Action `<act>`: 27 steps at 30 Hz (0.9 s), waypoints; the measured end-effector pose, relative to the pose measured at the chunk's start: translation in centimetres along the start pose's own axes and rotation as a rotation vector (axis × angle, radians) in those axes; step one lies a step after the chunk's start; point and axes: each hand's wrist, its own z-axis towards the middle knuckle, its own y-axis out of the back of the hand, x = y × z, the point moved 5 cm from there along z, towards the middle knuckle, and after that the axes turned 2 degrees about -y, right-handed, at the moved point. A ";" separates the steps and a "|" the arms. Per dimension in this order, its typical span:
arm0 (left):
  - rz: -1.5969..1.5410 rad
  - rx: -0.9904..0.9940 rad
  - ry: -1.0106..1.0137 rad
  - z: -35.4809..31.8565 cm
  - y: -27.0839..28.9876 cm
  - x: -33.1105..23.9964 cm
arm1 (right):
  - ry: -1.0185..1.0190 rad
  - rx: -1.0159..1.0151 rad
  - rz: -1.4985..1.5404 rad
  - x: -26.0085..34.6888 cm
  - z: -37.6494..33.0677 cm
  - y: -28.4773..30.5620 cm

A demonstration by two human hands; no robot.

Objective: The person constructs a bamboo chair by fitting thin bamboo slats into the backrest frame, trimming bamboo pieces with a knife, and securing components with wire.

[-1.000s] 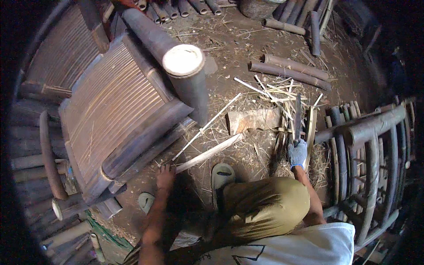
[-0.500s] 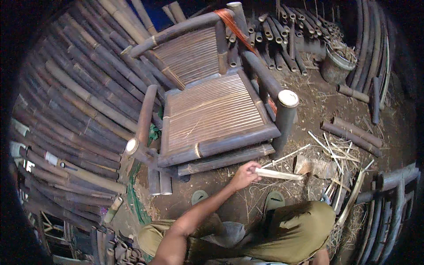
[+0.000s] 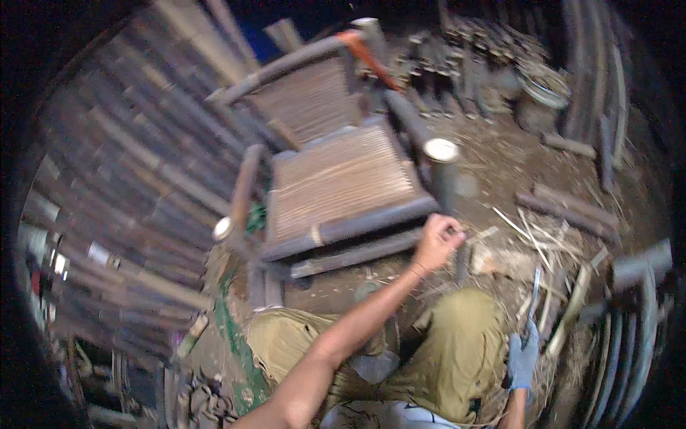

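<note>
A bamboo chair point(image 3: 336, 186) with a slatted seat stands on the dirt in front of me. My bare left hand point(image 3: 437, 239) reaches across my knees to the right end of the chair's front rail, beside the front leg post point(image 3: 441, 168). Its fingers are closed on a thin bamboo strip point(image 3: 461, 263), which is blurred and points downward. My right hand point(image 3: 523, 357), in a blue glove, rests low by my right knee and grips a knife point(image 3: 534, 289) with its blade pointing up.
Stacked bamboo poles point(image 3: 136, 193) fill the left side. Split strips and shavings point(image 3: 550, 243) litter the ground on the right, next to short logs point(image 3: 568, 204). Another bamboo frame point(image 3: 636, 314) stands at the right edge, with more poles and a round basket point(image 3: 543, 86) at the back.
My left hand has moved up and right with the strip, to the chair's front rail. The strip now hangs down instead of lying across. My gloved right hand has come back into view.
</note>
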 end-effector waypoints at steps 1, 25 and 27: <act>0.109 0.018 -0.081 1.0 0.7 0.2 | 0.010 0.030 -0.034 1.3 -0.9 -0.2; -0.297 0.271 0.050 5.8 -13.0 -3.3 | 0.094 0.017 -0.188 17.2 6.4 1.6; -0.290 0.304 0.021 5.2 -13.0 -3.4 | 0.186 0.045 -0.234 17.8 7.0 0.7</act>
